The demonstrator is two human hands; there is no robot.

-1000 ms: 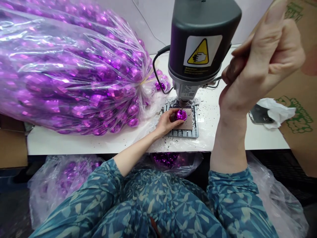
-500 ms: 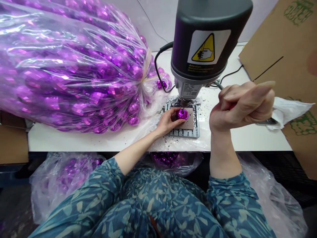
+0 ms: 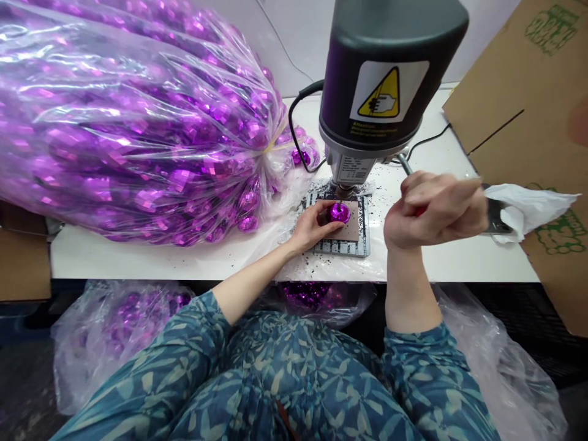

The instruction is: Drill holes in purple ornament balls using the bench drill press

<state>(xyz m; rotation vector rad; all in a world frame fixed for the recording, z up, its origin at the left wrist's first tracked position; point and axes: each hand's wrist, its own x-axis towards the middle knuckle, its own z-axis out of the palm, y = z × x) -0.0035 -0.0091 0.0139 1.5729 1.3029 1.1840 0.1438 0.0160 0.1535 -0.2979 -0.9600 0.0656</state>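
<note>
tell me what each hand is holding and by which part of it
The left hand pinches the ball by its sides; the right hand grips the lever by its outer end.

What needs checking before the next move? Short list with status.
1. Left grip has the purple ball between thumb and fingers: ok.
2. Ball is above the board on the slotted base plate: ok.
3. Right grip is closed on the lever: ok.
4. Left fingers well clear of the machine's working end: not ok, they're close by.
5. Working end touching the ball: cannot tell.
6. Surroundings free of dark flecks: not ok, scattered around the plate.
</note>
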